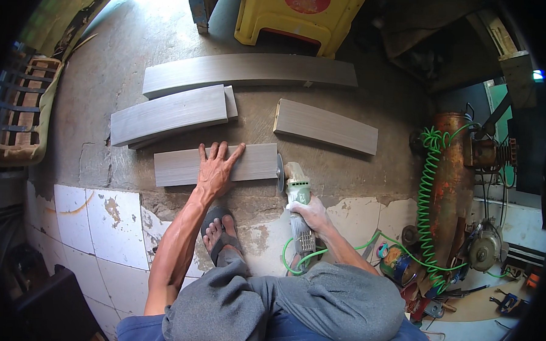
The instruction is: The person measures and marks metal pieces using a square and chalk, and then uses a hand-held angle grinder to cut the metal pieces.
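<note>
My left hand (215, 168) lies flat with spread fingers on a short grey plank (258, 159), pressing it from above; fine lengthwise lines run along its face, and I cannot tell its material. My right hand (311, 212) is wrapped round the body of a green and grey angle grinder (299, 193). The grinder's thin disc (280, 172) stands upright at the plank's right end; whether it touches the end I cannot tell. My sandalled left foot (221, 232) is just below the plank.
Beyond lie a long grey plank (253, 71), a stack (169, 114) at left and a short piece (326, 127) at right. A yellow plastic stool (292, 19) stands at the back. A rusty tank (449, 178), coiled green hose (429, 202) and scattered tools line the right. A green cord (392, 240) trails rightward.
</note>
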`<state>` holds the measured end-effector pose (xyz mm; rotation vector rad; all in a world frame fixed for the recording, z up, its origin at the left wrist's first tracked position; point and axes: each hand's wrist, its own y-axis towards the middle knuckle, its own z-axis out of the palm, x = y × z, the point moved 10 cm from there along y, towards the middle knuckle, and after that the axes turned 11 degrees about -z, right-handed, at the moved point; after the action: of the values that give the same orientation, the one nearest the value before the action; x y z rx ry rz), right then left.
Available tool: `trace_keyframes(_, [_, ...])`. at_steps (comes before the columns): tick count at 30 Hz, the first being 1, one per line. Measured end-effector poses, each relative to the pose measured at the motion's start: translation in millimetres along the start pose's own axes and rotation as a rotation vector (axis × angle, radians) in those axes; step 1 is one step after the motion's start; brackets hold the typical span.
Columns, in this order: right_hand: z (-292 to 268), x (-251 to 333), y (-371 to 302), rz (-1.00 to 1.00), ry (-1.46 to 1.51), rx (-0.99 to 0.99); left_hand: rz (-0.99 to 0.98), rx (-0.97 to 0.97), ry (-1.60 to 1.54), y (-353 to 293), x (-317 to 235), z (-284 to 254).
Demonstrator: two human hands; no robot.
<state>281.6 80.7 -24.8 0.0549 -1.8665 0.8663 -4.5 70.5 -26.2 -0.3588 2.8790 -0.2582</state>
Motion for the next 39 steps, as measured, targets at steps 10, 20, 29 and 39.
trace_keyframes(10, [-1, 12, 9, -0.019, -0.005, -0.004, -0.005, 0.001, 0.015, 0, 3, 4])
trace_keyframes(20, [-4, 6, 18, 0.001, 0.035, -0.028, 0.008, -0.039, 0.040, 1, 2, 10])
trace_keyframes(29, [-4, 18, 23, 0.001, 0.072, -0.038, 0.007, -0.043, 0.003, 0, 1, 6])
trace_keyframes(39, [-12, 15, 37, -0.007, -0.045, -0.016, 0.017, -0.061, 0.013, 0, -1, 7])
